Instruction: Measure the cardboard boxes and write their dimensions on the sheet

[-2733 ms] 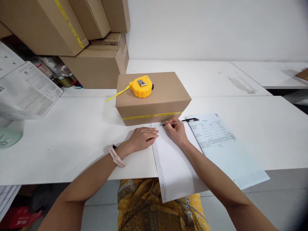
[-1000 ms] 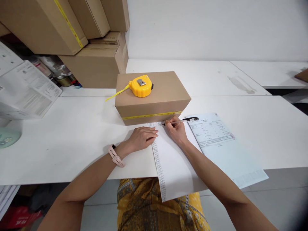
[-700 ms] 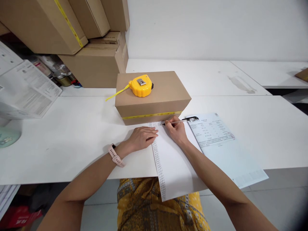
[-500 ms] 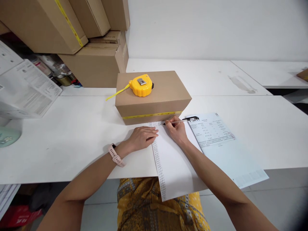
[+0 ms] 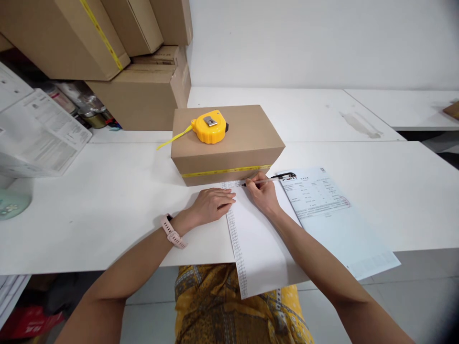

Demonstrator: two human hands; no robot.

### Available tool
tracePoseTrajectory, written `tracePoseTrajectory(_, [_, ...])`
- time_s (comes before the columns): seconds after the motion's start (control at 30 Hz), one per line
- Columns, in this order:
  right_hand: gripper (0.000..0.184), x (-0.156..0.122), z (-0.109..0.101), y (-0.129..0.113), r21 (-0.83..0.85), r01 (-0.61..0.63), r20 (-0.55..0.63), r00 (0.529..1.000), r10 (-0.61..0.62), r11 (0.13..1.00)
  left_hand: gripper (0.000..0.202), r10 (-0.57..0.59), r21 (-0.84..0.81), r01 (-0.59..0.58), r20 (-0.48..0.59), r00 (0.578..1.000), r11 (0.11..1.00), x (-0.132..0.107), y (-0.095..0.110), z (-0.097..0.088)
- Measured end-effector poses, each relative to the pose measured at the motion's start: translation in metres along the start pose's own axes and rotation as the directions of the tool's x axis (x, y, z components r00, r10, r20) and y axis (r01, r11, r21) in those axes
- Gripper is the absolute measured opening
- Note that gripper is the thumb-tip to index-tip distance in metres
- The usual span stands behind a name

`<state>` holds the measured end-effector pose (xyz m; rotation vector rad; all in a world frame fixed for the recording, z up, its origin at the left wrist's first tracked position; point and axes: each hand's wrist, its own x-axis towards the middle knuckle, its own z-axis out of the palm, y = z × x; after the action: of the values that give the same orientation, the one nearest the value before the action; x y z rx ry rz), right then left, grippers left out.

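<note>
My right hand (image 5: 263, 193) pinches a pen (image 5: 276, 178), its tip touching the top of a white sheet (image 5: 258, 243) with a printed column down its left edge. My left hand (image 5: 211, 204) lies flat, fingers stretched out, on that sheet's left edge; a pink watch is on its wrist. Just beyond both hands stands a brown cardboard box (image 5: 247, 138) with a yellow strip along its front. A yellow tape measure (image 5: 210, 127) rests on the box's top, its tape end poking out to the left. A printed form (image 5: 324, 205) lies to the right, partly under the white sheet.
Larger cardboard boxes (image 5: 143, 95) are stacked at the back left of the white table (image 5: 89, 200). Printed papers (image 5: 39, 134) and a pale green dish (image 5: 10, 205) sit at the far left. The sheets overhang the table's near edge. More white tables (image 5: 401, 107) stretch to the right.
</note>
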<state>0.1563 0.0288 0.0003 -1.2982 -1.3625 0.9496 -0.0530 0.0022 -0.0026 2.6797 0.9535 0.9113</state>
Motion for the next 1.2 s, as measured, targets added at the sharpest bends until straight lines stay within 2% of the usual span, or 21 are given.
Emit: tracePoseTrajectory(1.2, [0.024,0.0009,-0.0004,0.0058,-0.025,0.016,-0.021,1.000,-0.016,1.000,0.022,-0.006,-0.002,0.006,-0.003,1.000,1.000,-0.0001,0.0001,0.0004])
